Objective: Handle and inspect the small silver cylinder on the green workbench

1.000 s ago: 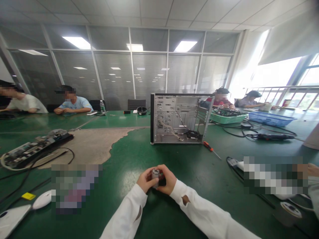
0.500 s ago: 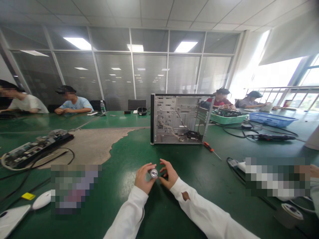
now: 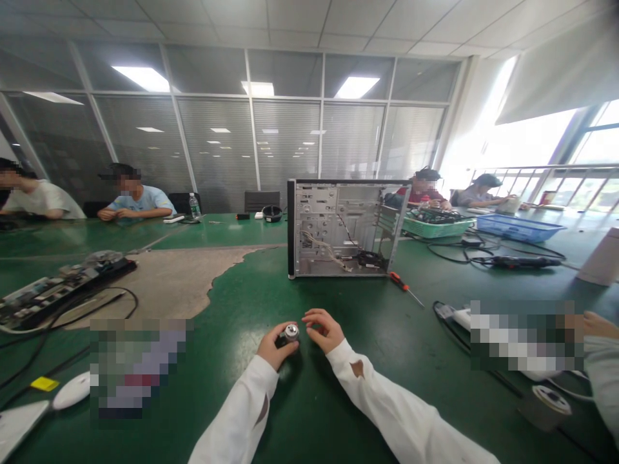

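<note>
I hold a small metal cylinder (image 3: 291,332) in my left hand (image 3: 275,348), thumb on the near side and fingers curled around the far side. Its round end faces up toward me; my grip hides much of its side, and the detail on that end is too small to read. The cylinder is above the green table (image 3: 242,290), but I cannot tell whether its lower end touches the surface.

My right hand (image 3: 327,332) is just beside it, touching nothing that I can see, its fingers loosely bent and parted from the thumb.

Beyond my hands stands an open computer case (image 3: 348,235), with loose cables inside whose ends I cannot trace. An orange-handled screwdriver (image 3: 405,288) lies by its lower right corner. The circuit board (image 3: 62,290) on my left is cut off by the picture's edge. Nearer me, a blurred-out patch covers most of a flat purplish thing (image 3: 164,361) beside a white oval object (image 3: 72,391). On my right, another patch hides part of a white strip (image 3: 536,370) and of a person's hand (image 3: 599,324).
</note>
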### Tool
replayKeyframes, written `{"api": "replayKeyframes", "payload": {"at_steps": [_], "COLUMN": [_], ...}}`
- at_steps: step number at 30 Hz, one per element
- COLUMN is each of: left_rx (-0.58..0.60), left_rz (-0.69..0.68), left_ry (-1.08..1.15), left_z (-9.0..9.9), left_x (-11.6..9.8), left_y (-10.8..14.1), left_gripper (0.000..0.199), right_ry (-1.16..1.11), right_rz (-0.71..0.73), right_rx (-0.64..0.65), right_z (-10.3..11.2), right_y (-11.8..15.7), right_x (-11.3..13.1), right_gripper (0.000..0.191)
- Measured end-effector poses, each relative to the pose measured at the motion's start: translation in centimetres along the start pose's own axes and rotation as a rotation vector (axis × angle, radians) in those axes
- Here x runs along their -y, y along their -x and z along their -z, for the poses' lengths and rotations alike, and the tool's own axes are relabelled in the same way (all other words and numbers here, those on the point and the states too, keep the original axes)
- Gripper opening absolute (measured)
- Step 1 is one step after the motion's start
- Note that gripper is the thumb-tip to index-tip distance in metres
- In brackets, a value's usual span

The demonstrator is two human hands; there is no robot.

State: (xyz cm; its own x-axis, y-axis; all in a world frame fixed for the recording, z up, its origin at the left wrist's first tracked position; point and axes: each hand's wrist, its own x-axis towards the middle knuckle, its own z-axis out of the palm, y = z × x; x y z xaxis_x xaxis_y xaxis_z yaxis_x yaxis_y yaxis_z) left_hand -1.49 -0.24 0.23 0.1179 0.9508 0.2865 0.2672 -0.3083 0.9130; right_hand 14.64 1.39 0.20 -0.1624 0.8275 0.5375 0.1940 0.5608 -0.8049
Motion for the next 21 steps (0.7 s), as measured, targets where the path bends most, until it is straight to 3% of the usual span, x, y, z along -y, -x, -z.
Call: {"api": "replayKeyframes", "payload": {"at_steps": [5,15,21], "left_rx": [-0.010,-0.116,-0.122], "left_rz": [-0.093,-0.087,-0.049], "left_ry": [-0.136,-0.067,-0.042], "left_z": [0.0,-0.7,-0.7], "left_x": [-0.6,1.7,1.9], "left_y": [0.1,-0.3,-0.2], "left_gripper": [0.036,0.039,0.040], "right_ry": [-0.020,0.001,0.009], "right_rz": [-0.019,-0.080,0.021], "right_rx": [0.007,0.031,-0.032], "right_z": [-0.9,-2.0,-1.8], "right_y": [-0.2,-0.7,-2.0], "right_x": [1.1,2.8,3.0], "right_gripper": [0.016,0.009,0.007]}}
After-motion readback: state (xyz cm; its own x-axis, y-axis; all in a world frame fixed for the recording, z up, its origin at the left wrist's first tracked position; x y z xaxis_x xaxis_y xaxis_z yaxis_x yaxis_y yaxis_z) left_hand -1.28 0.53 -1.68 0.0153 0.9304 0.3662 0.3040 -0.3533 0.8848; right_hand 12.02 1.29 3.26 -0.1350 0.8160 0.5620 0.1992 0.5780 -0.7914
